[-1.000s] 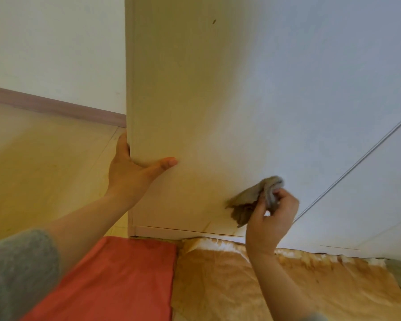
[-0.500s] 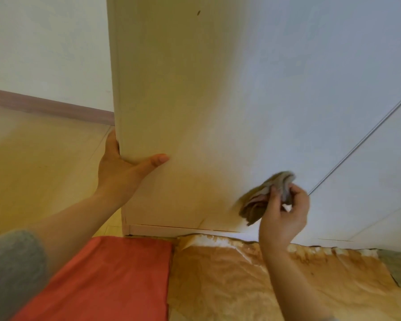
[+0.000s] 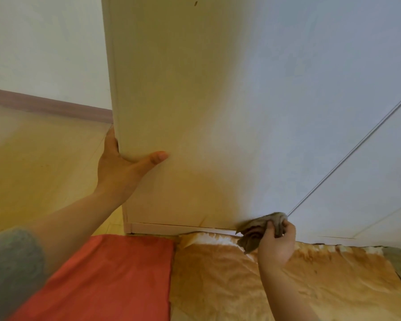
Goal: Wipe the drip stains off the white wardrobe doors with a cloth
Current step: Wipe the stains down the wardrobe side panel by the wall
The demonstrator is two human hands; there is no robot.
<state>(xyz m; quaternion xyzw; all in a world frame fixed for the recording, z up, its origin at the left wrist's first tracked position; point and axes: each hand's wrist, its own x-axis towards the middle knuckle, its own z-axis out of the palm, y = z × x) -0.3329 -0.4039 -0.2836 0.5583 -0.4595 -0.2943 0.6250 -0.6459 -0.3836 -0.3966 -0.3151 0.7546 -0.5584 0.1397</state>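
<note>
The floppy cloth (best bunched) was pinched by the right grip. The door was clasped by the left grip.

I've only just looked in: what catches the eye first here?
A right hand grips a crumpled grey-brown cloth against the foot of the pale wardrobe door, low at centre right. The left hand holds that door's left edge, thumb on its front. On the floor below lie a red sheet and brown-stained paper.
</note>
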